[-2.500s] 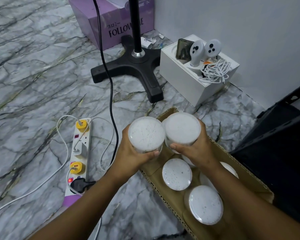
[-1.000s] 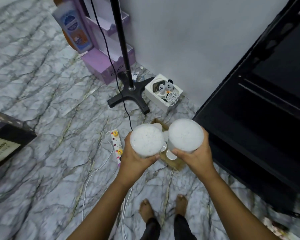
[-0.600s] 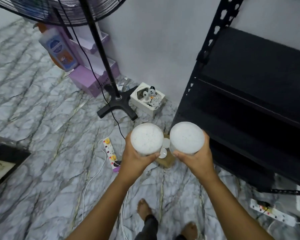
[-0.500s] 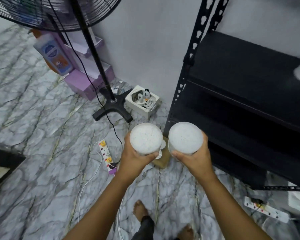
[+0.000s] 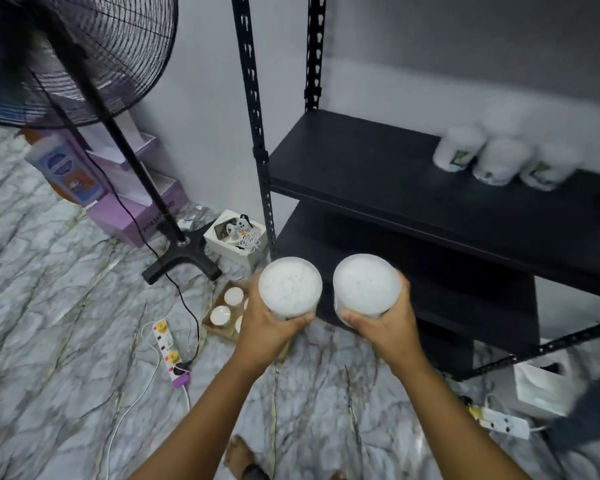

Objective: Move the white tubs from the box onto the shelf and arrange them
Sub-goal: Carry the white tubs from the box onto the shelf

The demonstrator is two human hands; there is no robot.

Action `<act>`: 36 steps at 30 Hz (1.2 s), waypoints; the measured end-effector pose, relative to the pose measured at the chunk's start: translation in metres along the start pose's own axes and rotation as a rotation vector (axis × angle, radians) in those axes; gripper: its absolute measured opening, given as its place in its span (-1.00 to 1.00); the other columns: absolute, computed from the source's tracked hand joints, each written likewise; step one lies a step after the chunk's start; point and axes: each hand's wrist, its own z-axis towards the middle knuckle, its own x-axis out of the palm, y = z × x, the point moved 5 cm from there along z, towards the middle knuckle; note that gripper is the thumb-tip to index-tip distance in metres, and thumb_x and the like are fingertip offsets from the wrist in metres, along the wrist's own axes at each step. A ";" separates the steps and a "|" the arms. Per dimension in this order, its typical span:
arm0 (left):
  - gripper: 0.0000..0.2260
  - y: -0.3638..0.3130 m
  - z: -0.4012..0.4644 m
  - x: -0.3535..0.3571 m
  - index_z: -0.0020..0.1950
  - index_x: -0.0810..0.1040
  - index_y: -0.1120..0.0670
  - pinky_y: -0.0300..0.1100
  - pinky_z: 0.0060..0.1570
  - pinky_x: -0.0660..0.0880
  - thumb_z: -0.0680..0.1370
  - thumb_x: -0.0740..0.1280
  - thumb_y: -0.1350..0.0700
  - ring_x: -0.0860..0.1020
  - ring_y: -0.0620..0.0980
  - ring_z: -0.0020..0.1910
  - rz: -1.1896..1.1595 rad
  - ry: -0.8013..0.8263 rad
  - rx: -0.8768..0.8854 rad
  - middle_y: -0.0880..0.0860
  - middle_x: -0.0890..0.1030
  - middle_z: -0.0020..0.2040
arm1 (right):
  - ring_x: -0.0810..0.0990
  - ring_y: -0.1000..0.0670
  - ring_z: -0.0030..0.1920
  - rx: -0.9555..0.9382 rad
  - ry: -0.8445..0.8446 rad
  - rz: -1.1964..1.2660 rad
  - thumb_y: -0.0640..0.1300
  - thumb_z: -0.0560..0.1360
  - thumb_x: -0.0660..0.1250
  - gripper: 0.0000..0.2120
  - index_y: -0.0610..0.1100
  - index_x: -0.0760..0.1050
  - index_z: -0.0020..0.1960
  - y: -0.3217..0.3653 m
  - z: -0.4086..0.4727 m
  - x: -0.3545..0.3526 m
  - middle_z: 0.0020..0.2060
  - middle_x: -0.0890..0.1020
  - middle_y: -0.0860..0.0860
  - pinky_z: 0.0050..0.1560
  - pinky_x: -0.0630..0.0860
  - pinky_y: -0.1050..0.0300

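So each hand has a tub: left hand (image 5: 269, 332) wrapped around one white tub (image 5: 290, 287), right hand (image 5: 383, 327) around another (image 5: 365, 284). The shelf (image 5: 368, 168) sits up and right, so the right hand's closer; three tubs (image 5: 459, 147) already sit toward its right end.

White tubs (image 5: 290, 292), black shelf (image 5: 378, 174), grey-veined marble floor (image 5: 66, 323), purple box (image 5: 136, 216)
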 end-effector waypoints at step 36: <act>-0.17 -0.078 0.204 0.236 0.32 0.17 -0.23 -0.29 0.05 0.50 0.25 0.62 0.03 0.45 -0.15 0.23 0.075 0.295 0.126 -0.13 0.41 0.28 | 0.47 0.15 0.17 0.059 -0.315 -0.033 -0.13 0.18 0.63 -0.12 0.14 0.20 0.32 -0.023 0.191 -0.184 0.21 0.43 0.15 -0.12 0.53 0.32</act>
